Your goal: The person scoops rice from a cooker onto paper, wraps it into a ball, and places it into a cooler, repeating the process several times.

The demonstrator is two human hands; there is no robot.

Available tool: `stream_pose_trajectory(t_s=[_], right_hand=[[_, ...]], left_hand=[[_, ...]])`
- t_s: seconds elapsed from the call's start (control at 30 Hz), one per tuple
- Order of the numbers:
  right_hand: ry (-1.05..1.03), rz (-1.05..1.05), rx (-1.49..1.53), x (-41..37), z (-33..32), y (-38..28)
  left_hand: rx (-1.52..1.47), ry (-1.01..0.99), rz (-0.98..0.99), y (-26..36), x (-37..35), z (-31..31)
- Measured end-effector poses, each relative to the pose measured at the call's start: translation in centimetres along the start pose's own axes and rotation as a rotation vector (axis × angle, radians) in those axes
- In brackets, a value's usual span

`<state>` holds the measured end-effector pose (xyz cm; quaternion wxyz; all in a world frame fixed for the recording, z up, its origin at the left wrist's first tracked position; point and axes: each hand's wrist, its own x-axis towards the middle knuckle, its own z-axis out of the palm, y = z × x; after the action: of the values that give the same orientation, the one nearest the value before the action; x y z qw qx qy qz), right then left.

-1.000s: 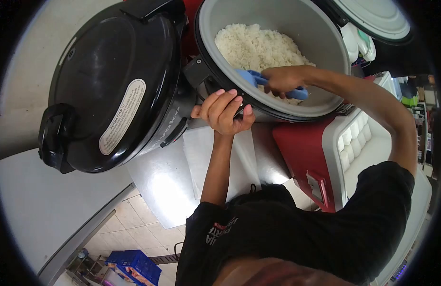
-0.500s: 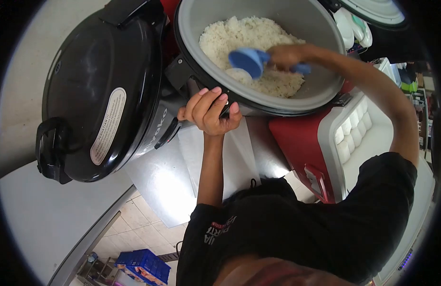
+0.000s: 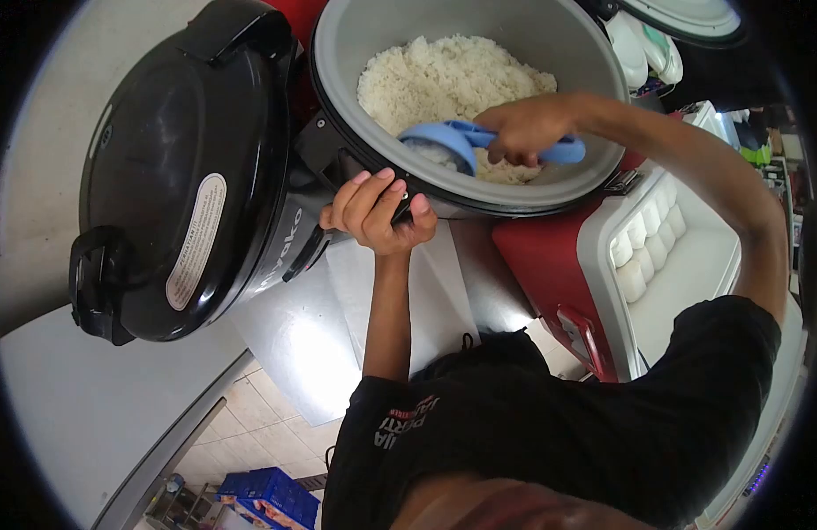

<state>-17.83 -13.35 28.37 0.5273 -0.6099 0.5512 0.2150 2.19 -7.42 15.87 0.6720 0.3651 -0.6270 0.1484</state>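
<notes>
My right hand [image 3: 525, 131] is closed round the handle of a blue scoop [image 3: 461, 132], inside the open rice cooker [image 3: 338, 53]. The scoop's round head is low against the pot's near left wall, with white rice showing in it. Cooked rice [image 3: 448, 75] covers the pot's bottom. My left hand [image 3: 379, 212] is at the cooker's near outer edge, its fingers curled against a black part there and its thumb apart; the part it grips is mostly hidden.
A second, black-lidded cooker [image 3: 183, 177] stands closed at the left. Right of my left arm is a red and white cooler box [image 3: 550, 265] holding white rounded packs [image 3: 643, 238]. A metal surface [image 3: 298, 344] lies below the cookers, and a blue crate [image 3: 272, 495] is at the bottom left.
The scoop's head has moved left and down to the pot's near side and turned, so rice now shows in it. My left hand stays at the cooker's edge; the whole view has shifted slightly.
</notes>
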Motion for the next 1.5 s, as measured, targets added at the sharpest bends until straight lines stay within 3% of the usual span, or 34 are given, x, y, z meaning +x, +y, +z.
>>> stream_pose_trajectory(t_s=[0.07, 0.1, 0.17, 0.33, 0.43, 0.57, 0.67, 0.9, 0.97, 1.0, 1.1, 1.13, 1.2, 1.23, 1.3, 1.4, 1.5], right_hand=[[-0.254, 0.036, 0.367, 1.4, -1.7, 1.7], [-0.252, 0.032, 0.368, 2.2, -2.1, 1.9], [-0.085, 0.009, 0.653, 3.9, -2.6, 1.5], [0.201, -0.119, 0.729, 10.4, -2.4, -0.2], [0.363, -0.111, 0.621, 11.2, -0.4, -2.7], [0.266, -0.116, 0.650, 8.6, 1.0, -3.5], [0.040, -0.097, 0.232, 5.6, 0.9, -3.4], [-0.258, -0.020, 0.541, 4.3, -3.7, 0.2], [0.364, -0.210, 0.074, 5.0, -4.2, 0.2], [0.358, -0.212, 0.075, 5.7, -4.3, 0.4], [0.972, -0.373, -0.563, 7.7, -3.4, 1.5], [0.975, -0.365, -0.561, 7.2, -3.8, 1.6], [0.477, -0.060, -0.272, 6.4, -4.2, 1.5], [0.474, -0.059, -0.270, 6.6, -3.3, 1.5], [0.317, -0.119, 0.076, 7.2, -1.2, 1.4], [0.256, 0.027, 0.255, 9.0, 0.2, 0.6], [0.296, -0.057, 0.290, 7.0, 0.9, -2.0]], left_hand=[[0.001, -0.032, -0.002, 0.0, 0.1, -0.4], [0.001, -0.055, -0.005, 0.0, 0.2, -0.5], [-0.003, -0.062, -0.006, 0.0, 0.3, -0.6], [-0.006, -0.015, -0.001, 0.2, 0.2, -0.1], [-0.003, 0.000, -0.023, 0.4, 0.2, 0.0], [0.000, 0.059, -0.069, 1.0, 0.2, 0.5], [-0.008, 0.050, -0.091, 0.9, -0.1, 0.4], [-0.013, -0.046, -0.083, 0.6, 0.1, -0.2], [-0.008, -0.059, -0.050, 0.4, 0.2, -0.4], [-0.011, -0.070, -0.017, 0.4, 0.2, -0.5], [0.003, -0.051, 0.009, 0.0, 0.1, -0.3], [-0.006, -0.052, 0.008, 0.0, 0.0, 0.0], [-0.011, -0.038, 0.000, 0.0, -0.1, -0.2], [-0.012, -0.041, -0.002, 0.0, -0.1, -0.2], [-0.010, -0.011, -0.007, 0.1, -0.1, 0.0], [0.005, -0.008, -0.012, 0.2, -0.1, 0.0], [-0.014, 0.031, -0.018, 0.4, -0.1, 0.3]])
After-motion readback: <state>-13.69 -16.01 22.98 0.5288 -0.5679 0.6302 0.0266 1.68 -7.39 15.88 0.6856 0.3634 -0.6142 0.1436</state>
